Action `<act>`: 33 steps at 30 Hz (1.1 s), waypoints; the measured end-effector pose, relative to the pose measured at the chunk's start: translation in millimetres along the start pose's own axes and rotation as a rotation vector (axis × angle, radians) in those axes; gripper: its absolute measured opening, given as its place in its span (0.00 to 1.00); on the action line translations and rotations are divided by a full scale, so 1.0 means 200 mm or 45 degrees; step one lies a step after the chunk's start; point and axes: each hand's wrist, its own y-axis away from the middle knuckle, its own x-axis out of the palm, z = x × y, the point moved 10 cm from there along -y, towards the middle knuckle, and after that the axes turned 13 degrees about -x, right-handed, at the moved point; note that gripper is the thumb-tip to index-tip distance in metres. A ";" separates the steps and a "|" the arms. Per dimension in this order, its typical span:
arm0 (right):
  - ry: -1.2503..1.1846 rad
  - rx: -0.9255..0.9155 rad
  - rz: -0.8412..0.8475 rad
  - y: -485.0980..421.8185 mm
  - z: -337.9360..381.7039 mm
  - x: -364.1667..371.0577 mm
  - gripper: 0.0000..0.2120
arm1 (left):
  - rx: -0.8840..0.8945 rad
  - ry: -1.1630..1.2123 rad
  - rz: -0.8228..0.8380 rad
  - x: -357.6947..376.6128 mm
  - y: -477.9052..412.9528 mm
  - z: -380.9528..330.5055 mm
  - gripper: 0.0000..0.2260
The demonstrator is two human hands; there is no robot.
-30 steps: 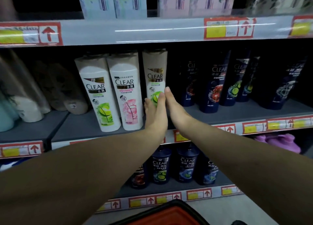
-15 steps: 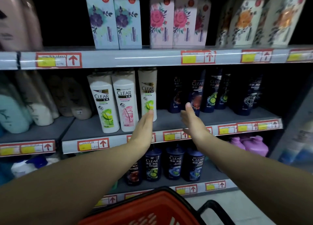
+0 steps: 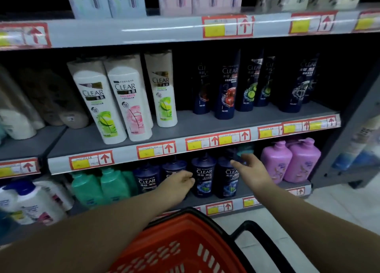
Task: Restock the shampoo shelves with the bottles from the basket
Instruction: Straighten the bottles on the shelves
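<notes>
Now left hand (image 3: 178, 182) off white bottle (image 3: 164, 91), right hand (image 3: 251, 170) lower

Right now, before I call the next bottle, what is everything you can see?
white plastic CLEAR shampoo bottles: three, white, middle shelf, left
dark navy CLEAR bottles: at least five, navy, middle shelf, right
navy CLEAR pump bottles: four visible, navy, lower shelf, centre
teal pump bottles: at least two, teal, lower shelf, left
purple pump bottles: two, purple, lower shelf, right
red plastic mesh basket: one, red, bottom centre
left hand: empty, in front of navy CLEAR pump bottles
right hand: empty, fingers relaxed, before the same bottles
</notes>
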 end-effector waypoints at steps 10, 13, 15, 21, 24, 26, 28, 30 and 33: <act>-0.040 0.012 -0.020 -0.19 -0.41 0.09 0.46 | -0.062 -0.006 -0.247 0.24 -0.34 -0.06 0.37; -0.101 -0.002 -0.019 -0.24 -0.48 0.15 0.63 | -0.016 -0.077 -0.284 0.26 -0.35 -0.08 0.37; -0.094 -0.058 -0.010 -0.27 -0.49 0.16 0.62 | -0.038 -0.090 -0.279 0.27 -0.35 -0.07 0.38; 0.011 -0.170 -0.016 -0.30 -0.41 0.13 0.41 | -0.068 -0.060 -0.267 0.28 -0.35 -0.06 0.38; -0.019 -0.154 0.026 -0.34 -0.40 0.13 0.44 | -0.074 -0.062 -0.272 0.28 -0.35 -0.06 0.38; -0.026 -0.149 0.026 -0.37 -0.41 0.14 0.48 | -0.074 -0.056 -0.273 0.28 -0.35 -0.06 0.38; -0.020 -0.150 0.013 -0.40 -0.43 0.14 0.49 | -0.071 -0.049 -0.271 0.28 -0.35 -0.06 0.38; 0.010 -0.176 0.010 -0.41 -0.43 0.14 0.47 | -0.064 -0.044 -0.267 0.29 -0.35 -0.07 0.37; 0.072 -0.246 -0.001 -0.36 -0.38 0.13 0.44 | -0.056 -0.037 -0.276 0.28 -0.35 -0.06 0.37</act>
